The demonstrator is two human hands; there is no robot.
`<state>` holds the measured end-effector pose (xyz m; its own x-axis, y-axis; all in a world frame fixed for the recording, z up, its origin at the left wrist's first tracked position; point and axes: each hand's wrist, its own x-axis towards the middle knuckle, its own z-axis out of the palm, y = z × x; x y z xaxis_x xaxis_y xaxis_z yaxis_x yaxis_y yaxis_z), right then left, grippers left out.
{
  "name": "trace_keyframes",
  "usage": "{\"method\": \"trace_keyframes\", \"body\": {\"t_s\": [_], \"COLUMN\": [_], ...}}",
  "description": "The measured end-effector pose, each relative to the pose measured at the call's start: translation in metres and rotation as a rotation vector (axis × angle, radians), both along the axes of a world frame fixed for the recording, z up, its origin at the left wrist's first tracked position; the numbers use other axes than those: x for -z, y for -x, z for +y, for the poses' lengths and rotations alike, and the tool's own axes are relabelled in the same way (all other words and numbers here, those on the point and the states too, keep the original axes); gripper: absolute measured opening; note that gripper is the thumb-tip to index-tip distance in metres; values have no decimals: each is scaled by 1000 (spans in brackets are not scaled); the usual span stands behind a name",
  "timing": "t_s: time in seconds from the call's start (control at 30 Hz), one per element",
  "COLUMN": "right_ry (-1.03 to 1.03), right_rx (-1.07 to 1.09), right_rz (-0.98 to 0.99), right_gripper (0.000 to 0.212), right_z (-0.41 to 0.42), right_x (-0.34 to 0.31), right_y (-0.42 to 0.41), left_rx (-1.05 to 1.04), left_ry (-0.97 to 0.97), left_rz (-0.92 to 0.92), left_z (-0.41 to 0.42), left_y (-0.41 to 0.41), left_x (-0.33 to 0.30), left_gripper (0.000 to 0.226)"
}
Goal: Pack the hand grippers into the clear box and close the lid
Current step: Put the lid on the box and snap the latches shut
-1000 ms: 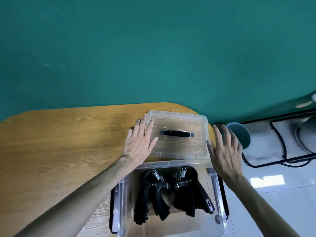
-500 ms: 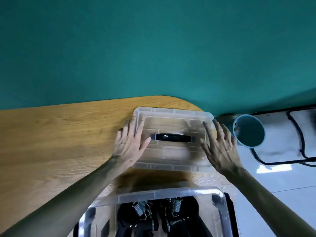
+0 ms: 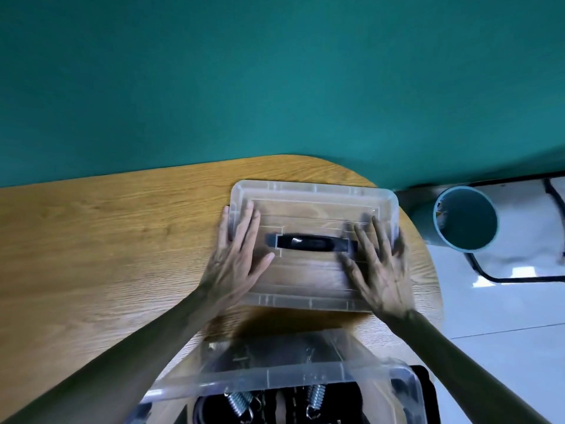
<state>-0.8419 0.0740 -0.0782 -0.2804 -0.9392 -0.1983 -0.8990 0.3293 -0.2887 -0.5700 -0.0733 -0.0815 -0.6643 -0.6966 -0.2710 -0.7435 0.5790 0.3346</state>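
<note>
From my feed I see a wooden tabletop [image 3: 107, 240] with a light oak grain and a rounded far corner on the right. Behind it rises a plain teal wall [image 3: 275, 81] that fills the upper half of my view. Off the tabletop's right edge, down on the floor, stands a round blue-grey bin [image 3: 464, 223], open at the top. Just beside the bin lies a white mat [image 3: 519, 240] with a black cord [image 3: 489, 275] looping along its edge. The floor [image 3: 495, 316] is glossy white tile.
</note>
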Motion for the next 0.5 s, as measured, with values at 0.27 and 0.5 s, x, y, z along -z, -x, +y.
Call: {"method": "trace_keyframes", "body": {"t_s": [0.27, 0.5], "right_ry": [126, 289], "right_rx": [-40, -12], "right_rz": [47, -32], "right_gripper": [71, 67], "right_z": [-1, -4], "right_x": [6, 6], "right_y": [1, 3], "left_rx": [5, -11], "left_ry": [-28, -49], "left_rz": [98, 116], "left_z": [1, 2], "left_y": [-2, -3], "left_x": [1, -3], "left_gripper": [92, 95]}}
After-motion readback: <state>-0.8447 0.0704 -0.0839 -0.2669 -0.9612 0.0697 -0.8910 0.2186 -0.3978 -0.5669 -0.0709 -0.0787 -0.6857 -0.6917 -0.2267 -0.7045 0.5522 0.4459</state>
